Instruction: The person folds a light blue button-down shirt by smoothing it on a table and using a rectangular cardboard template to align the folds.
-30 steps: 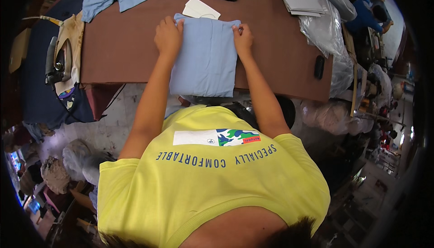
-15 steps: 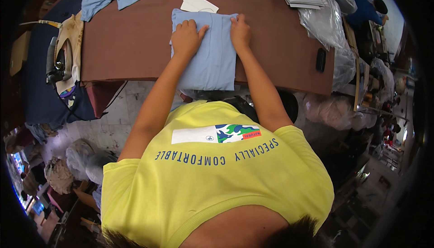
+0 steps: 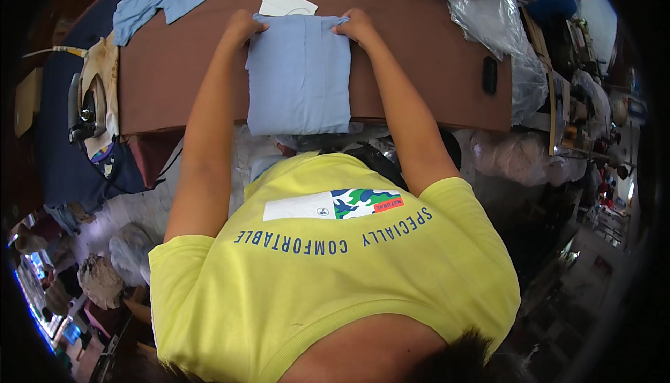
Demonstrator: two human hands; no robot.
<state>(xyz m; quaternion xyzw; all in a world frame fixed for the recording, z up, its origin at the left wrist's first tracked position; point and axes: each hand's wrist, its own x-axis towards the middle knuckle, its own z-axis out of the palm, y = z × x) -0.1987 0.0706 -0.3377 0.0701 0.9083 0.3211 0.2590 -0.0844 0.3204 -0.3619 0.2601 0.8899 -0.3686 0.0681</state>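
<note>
The left hand (image 3: 243, 28) and right hand (image 3: 356, 25) each pinch a far corner of the folded light-blue garment (image 3: 299, 76), fingers closed on the cloth. The garment lies flat on the brown table (image 3: 419, 69), its long axis running from the hands back toward the person, its near edge overhanging the table's rim. A white card (image 3: 285, 2) lies just beyond.

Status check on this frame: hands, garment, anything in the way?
Left hand and right hand both gripping the far edge of the folded blue garment. Garment flat on the brown table, near end overhanging. White card just beyond it; nothing blocking.
</note>
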